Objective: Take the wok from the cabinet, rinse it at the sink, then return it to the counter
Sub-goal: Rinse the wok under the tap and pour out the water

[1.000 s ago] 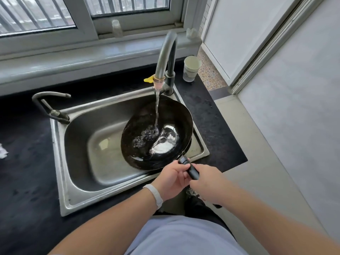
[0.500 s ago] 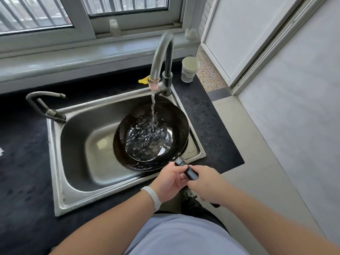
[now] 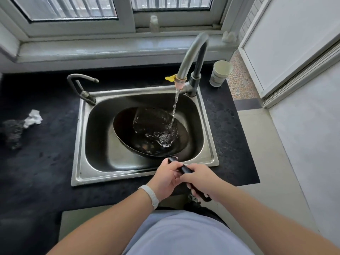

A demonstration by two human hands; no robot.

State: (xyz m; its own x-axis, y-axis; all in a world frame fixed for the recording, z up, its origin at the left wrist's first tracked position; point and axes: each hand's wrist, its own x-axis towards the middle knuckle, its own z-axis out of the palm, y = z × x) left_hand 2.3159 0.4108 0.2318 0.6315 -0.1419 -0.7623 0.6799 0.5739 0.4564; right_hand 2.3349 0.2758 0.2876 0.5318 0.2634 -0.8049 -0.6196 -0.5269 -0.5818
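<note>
Both hands gripping the handle of a wok held under running water in a sink.

The left hand [image 3: 168, 178] and right hand [image 3: 201, 182] are each closed around the black cylindrical handle [image 3: 184, 169] of the round, dark metal wok [image 3: 150, 132], left hand nearer the pan, right hand nearer the handle's end; a white band [image 3: 151, 196] circles the left wrist. The wok sits tilted inside the rectangular stainless-steel sink [image 3: 208, 144], its handle crossing the sink's near rim. A stream from the curved grey faucet [image 3: 193, 56] at the sink's far right corner strikes pooled water in the wok. The black worktop [image 3: 46, 162] carries a pale paper cup [image 3: 219, 73] near its far right corner and crumpled white paper [image 3: 34, 117] toward its left edge. A barred window [image 3: 117, 8] lies beyond.
</note>
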